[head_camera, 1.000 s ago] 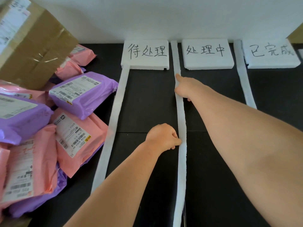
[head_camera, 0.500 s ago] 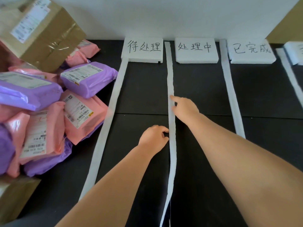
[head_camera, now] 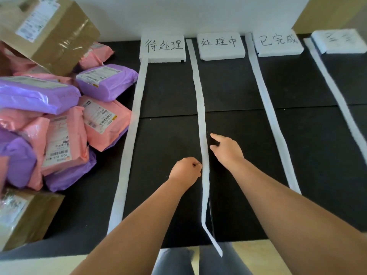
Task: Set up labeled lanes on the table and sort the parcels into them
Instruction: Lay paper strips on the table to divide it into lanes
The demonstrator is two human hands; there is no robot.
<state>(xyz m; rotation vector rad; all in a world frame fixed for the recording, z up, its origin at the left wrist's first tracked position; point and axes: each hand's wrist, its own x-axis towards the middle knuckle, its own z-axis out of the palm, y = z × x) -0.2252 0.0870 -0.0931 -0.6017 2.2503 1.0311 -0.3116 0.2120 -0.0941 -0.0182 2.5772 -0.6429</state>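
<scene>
The middle foam strip [head_camera: 200, 100] hangs its loose near end over the table's [head_camera: 168, 135] near edge. Just beyond, the left hand [head_camera: 185, 170] lies with fingers curled, tips against the strip's left edge; whether they pinch it I cannot tell. The right hand [head_camera: 226, 149] is on the strip's right edge, forefinger straight and thumb spread from it. A second ago it was up by the label blocks; it has come back toward the near edge.

Along the left edge lie a cardboard box [head_camera: 25, 217] and the piled pink and purple parcels [head_camera: 59, 120], all outside the leftmost strip [head_camera: 129, 145]. Black tabletop shows between the strips. At the far edge stand blocks 待处理 [head_camera: 162, 48], 处理中 [head_camera: 220, 46], 已完成 [head_camera: 278, 44] and a fourth block [head_camera: 339, 40], blurred, newly in view.
</scene>
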